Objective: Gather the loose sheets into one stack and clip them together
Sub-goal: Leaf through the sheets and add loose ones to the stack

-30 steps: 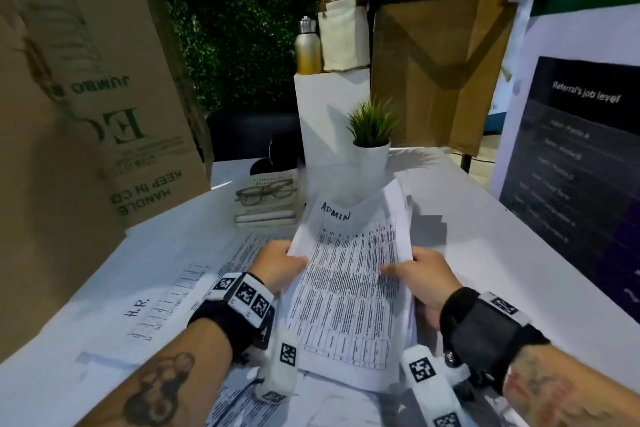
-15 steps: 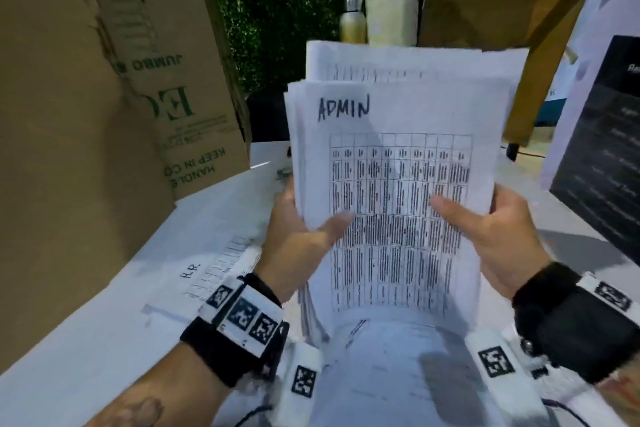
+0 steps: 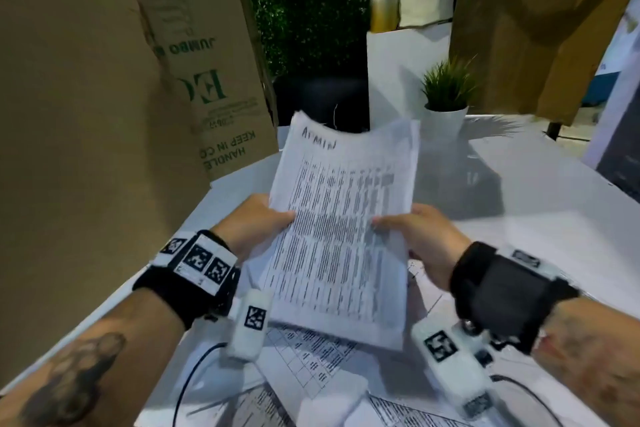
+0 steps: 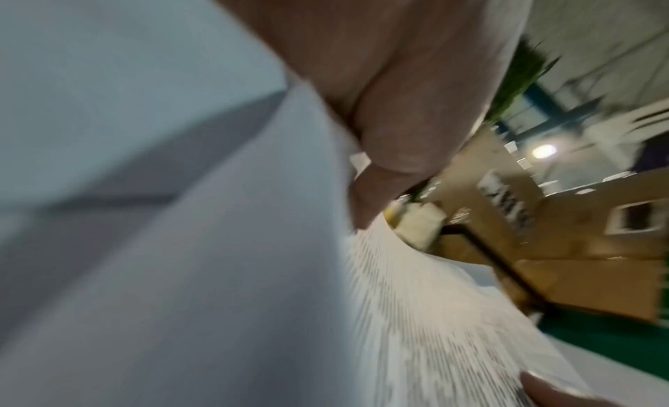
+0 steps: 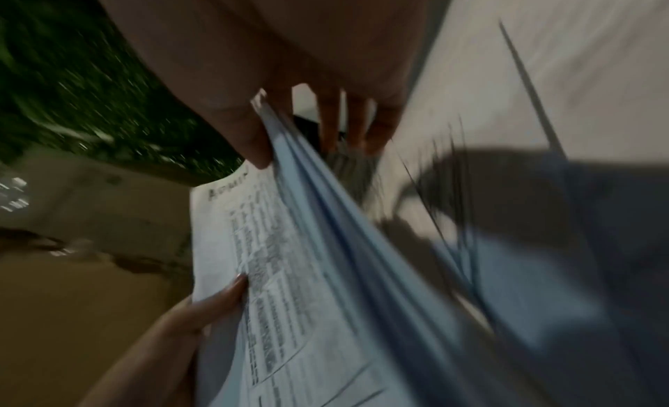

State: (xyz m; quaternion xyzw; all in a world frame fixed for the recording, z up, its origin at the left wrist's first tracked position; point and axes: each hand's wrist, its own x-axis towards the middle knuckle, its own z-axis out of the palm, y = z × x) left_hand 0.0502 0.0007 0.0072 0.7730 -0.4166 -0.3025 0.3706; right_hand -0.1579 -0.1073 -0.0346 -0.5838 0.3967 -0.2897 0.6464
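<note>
A stack of printed sheets (image 3: 341, 229), the top one marked "ADMIN", hangs tilted above the white table (image 3: 540, 239). My left hand (image 3: 258, 224) grips its left edge, thumb on top. At the right edge my right hand (image 3: 420, 234) holds it the same way. In the right wrist view the stack (image 5: 289, 270) fans into several sheets under my right thumb (image 5: 249, 138), and the left hand's thumb (image 5: 224, 293) lies on the printed page. The left wrist view is blurred: left hand (image 4: 391, 144) on the paper's edge (image 4: 416, 298). More loose sheets (image 3: 311, 357) lie on the table below. No clip is in view.
A tall cardboard box (image 3: 104, 114) stands close on the left. A small potted plant (image 3: 446, 104) sits at the table's back, with a white pedestal (image 3: 405, 73) bearing a bottle (image 3: 382, 0) behind it. Cardboard panels (image 3: 540, 21) rise at the back right. Cables (image 3: 194, 367) trail near the front edge.
The stack stood upright in front of my face half a second ago; both hands have since lowered and tipped it back toward the table, keeping their hold.
</note>
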